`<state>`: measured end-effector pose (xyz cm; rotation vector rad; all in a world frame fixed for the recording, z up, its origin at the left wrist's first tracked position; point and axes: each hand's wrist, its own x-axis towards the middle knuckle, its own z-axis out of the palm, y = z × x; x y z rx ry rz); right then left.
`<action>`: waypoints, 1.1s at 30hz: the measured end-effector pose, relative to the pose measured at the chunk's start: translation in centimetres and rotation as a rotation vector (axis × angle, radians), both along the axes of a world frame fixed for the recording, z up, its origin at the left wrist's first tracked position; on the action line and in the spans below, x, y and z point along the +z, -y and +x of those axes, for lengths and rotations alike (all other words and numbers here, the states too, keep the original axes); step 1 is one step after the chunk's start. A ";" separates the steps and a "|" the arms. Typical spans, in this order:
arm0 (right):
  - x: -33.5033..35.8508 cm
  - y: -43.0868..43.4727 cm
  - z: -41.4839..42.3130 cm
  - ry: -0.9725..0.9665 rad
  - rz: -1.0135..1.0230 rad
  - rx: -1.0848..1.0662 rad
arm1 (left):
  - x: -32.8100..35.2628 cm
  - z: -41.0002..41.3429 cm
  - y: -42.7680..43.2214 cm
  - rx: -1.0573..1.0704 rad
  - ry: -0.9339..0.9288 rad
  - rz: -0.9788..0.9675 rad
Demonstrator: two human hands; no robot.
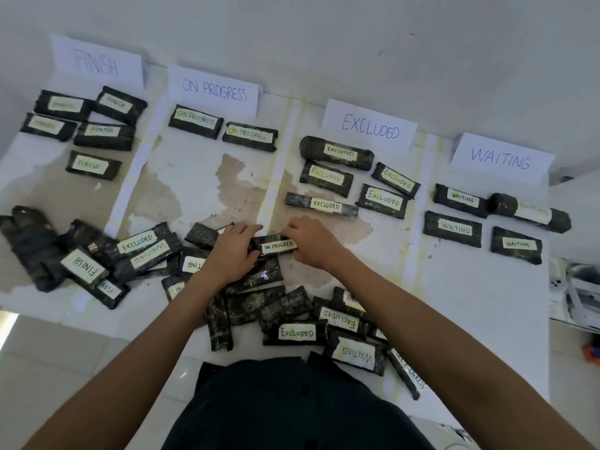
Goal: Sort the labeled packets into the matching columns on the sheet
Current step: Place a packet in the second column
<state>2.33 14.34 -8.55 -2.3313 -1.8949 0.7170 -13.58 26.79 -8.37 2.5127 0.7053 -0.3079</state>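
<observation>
A white sheet [201, 190] lies on the floor, split into four columns headed by the cards FINISH [96, 63], ON PROGRESS [214, 89], EXCLUDED [370, 126] and WAITING [501, 159]. Dark wrapped packets with pale labels lie in each column. Both hands hold one packet labelled ON PROGRESS [278, 245] over the near middle of the sheet. My left hand [232, 251] grips its left end and my right hand [311, 245] its right end. Around and below my hands spreads a loose pile of unsorted packets [256, 303].
More unsorted packets lie at the near left [84, 264] and near right [354, 352], some face down. Two ON PROGRESS packets [224, 128] sit at the top of their column. Clutter [574, 293] lies off the sheet's right edge. A white wall runs behind the cards.
</observation>
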 end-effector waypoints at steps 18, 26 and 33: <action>0.9 -11.8 3.7 0.058 0.162 -0.291 | 1.6 4.8 -11.6 0.141 0.085 -0.042; -1.9 -14.8 2.8 -0.044 0.244 -0.401 | 0.0 5.8 -14.5 0.019 -0.013 0.000; -2.1 -14.5 1.9 -0.026 0.240 -0.441 | -0.1 4.5 -15.2 -0.022 0.011 -0.008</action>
